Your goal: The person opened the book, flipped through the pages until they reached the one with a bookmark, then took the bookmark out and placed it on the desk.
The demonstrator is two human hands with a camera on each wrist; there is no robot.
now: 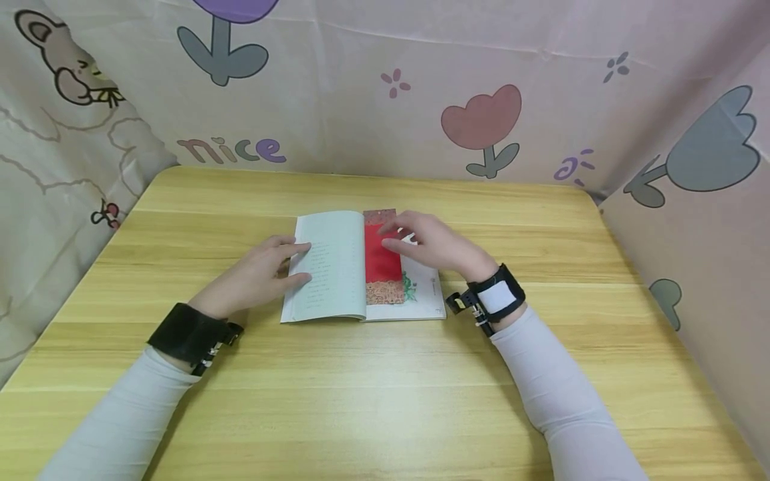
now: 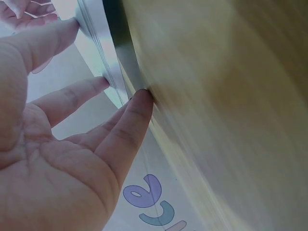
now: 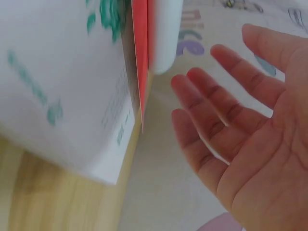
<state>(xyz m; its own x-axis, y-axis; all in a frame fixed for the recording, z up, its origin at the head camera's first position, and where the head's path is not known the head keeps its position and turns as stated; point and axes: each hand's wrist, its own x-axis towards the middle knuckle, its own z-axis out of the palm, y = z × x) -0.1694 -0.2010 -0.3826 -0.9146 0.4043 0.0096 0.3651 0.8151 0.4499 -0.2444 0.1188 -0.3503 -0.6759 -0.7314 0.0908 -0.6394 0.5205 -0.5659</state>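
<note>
An open book (image 1: 331, 230) lies on the table, its left page bearing lines of small print. Along the fold, over the right page (image 3: 57, 86), lies a flat red card (image 1: 383, 257) with brownish patterned ends; the right wrist view has its thin edge raised off the page. My left hand (image 1: 259, 270) rests at the book's left side, thumb and index fingertip on the page. In the left wrist view its fingers are extended against the page edges (image 2: 96, 43). Above the red card hovers my right hand (image 1: 436, 244), fingers loosely spread and holding nothing.
The wooden table (image 1: 385, 401) extends around the book on all sides. Behind it and at both sides hangs a pale curtain (image 1: 343, 93) printed with flowers and the word "nice". Black straps (image 1: 189, 337) circle both wrists.
</note>
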